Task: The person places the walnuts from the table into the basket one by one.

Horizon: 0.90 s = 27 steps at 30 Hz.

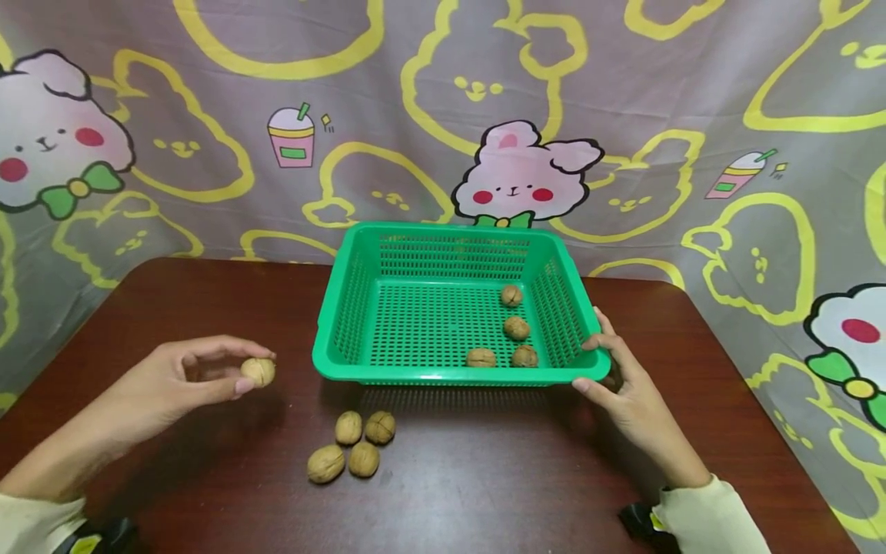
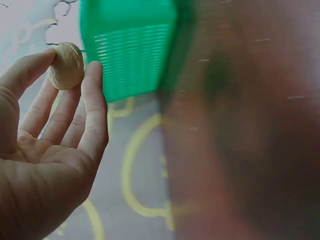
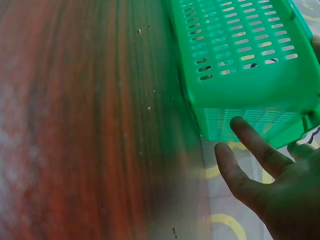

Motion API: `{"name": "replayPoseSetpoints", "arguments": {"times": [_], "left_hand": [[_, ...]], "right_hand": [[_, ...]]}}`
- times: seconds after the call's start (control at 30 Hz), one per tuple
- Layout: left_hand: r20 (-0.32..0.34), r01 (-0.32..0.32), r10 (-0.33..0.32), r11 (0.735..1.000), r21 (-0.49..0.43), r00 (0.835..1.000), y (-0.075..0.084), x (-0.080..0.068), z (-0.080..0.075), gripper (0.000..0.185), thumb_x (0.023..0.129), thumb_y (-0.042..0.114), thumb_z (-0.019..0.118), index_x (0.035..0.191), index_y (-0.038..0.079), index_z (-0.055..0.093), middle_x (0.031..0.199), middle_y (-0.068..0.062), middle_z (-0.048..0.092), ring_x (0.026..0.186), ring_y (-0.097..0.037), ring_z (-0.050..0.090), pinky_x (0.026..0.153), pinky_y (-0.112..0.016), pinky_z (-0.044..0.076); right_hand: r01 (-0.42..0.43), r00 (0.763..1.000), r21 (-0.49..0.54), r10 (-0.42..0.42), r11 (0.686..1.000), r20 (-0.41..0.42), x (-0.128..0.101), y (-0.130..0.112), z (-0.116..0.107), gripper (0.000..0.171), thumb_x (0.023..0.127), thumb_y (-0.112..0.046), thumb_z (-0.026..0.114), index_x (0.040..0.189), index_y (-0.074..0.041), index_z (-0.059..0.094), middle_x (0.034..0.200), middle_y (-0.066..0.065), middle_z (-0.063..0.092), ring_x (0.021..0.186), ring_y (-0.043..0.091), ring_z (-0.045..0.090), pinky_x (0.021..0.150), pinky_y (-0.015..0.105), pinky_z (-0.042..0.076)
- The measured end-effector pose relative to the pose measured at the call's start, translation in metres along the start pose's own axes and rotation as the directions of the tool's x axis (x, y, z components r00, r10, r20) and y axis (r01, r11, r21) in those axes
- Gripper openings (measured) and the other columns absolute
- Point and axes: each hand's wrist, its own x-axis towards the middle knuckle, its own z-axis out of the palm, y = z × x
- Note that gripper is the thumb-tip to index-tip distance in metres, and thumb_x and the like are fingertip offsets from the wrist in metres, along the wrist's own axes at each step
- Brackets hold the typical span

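Head view: the left hand [image 1: 173, 381] pinches a tan, wrinkled walnut [image 1: 258, 372] at its fingertips, above the bench [image 1: 484, 477], left of the green basket [image 1: 360, 315]. The right hand [image 1: 626, 388] grips the basket's near right corner.

Left wrist view: the walnut [image 2: 66, 65] sits between thumb and fingertips.

Right wrist view: fingers [image 3: 255, 142] touch the basket [image 3: 250, 65] wall.

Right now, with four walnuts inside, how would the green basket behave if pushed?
The green basket probably slides easily: thin perforated plastic, likely light. Its walnuts lie loose and may roll. The right hand at the corner would likely steady it.
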Motion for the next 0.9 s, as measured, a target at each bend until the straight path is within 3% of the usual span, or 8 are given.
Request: {"name": "replayPoseSetpoints", "arguments": {"times": [0.13,0.23,0.33,0.43,0.63,0.8,0.9], "left_hand": [[-0.029,-0.036,0.037,0.998,0.047,0.999,0.027,0.012,-0.008,0.037,0.1,0.026,0.074,0.136,0.02,0.067,0.125,0.008,0.076,0.106,-0.006,0.073,0.081,-0.026,0.06],[-0.006,-0.09,0.09,0.995,0.043,0.996,0.049,0.027,-0.008,0.034,0.1,0.025,0.073,0.134,0.021,0.068,0.123,0.006,0.076,0.106,-0.009,0.073,0.084,-0.025,0.059],[0.056,-0.135,0.135,0.991,0.004,0.989,0.071,0.044,-0.003,0.032,0.101,0.024,0.072,0.132,0.018,0.069,0.122,0.003,0.077,0.108,-0.012,0.073,0.088,-0.025,0.059],[0.137,-0.133,0.134,0.991,-0.017,0.981,0.091,0.062,0.003,0.032,0.101,0.028,0.073,0.131,0.02,0.07,0.123,0.003,0.076,0.115,-0.012,0.07,0.094,-0.026,0.057],[0.271,-0.139,0.143,0.99,-0.035,0.952,0.121,0.105,0.016,0.036,0.099,0.029,0.074,0.133,0.018,0.069,0.127,-0.001,0.074,0.119,-0.022,0.065,0.103,-0.038,0.053],[0.358,-0.127,0.147,0.989,-0.078,0.922,0.13,0.142,0.033,0.037,0.099,0.025,0.074,0.134,0.014,0.069,0.132,-0.004,0.07,0.12,-0.025,0.064,0.104,-0.043,0.054],[0.423,-0.113,0.153,0.987,-0.118,0.893,0.136,0.16,0.045,0.036,0.1,0.02,0.073,0.135,0.011,0.068,0.131,-0.007,0.071,0.118,-0.027,0.069,0.104,-0.042,0.056]], "right_hand": [[-0.002,1.0,-0.008,0.002,1.0,0.003,0.0,0.0,0.0,0.042,0.097,0.005,0.068,0.131,-0.006,0.048,0.177,0.009,0.011,0.131,-0.003,0.047,0.09,0.01,0.051],[0.0,1.0,-0.009,0.0,1.0,0.002,0.0,0.001,0.0,0.042,0.096,0.006,0.068,0.131,-0.005,0.048,0.177,0.009,0.011,0.13,-0.002,0.049,0.089,0.01,0.051],[0.002,1.0,-0.004,-0.002,1.0,0.001,0.0,0.001,0.0,0.041,0.096,0.006,0.068,0.131,-0.004,0.048,0.177,0.012,0.011,0.13,-0.002,0.049,0.089,0.011,0.052],[0.001,1.0,0.004,-0.001,1.0,0.003,0.0,0.002,0.001,0.041,0.097,0.006,0.068,0.131,-0.003,0.047,0.176,0.015,0.01,0.129,-0.003,0.05,0.089,0.011,0.052],[-0.002,1.0,0.011,0.002,1.0,0.004,-0.001,0.004,0.001,0.041,0.097,0.006,0.068,0.13,-0.002,0.046,0.177,0.013,0.01,0.129,-0.002,0.05,0.09,0.01,0.051],[0.001,1.0,0.009,-0.001,1.0,0.0,0.0,0.004,0.001,0.042,0.097,0.006,0.068,0.131,-0.004,0.047,0.177,0.009,0.01,0.132,0.0,0.048,0.091,0.01,0.051],[0.002,1.0,0.007,-0.002,1.0,-0.002,0.0,0.005,0.001,0.042,0.097,0.006,0.068,0.131,-0.003,0.047,0.177,0.008,0.01,0.133,-0.002,0.047,0.092,0.01,0.05]]}}
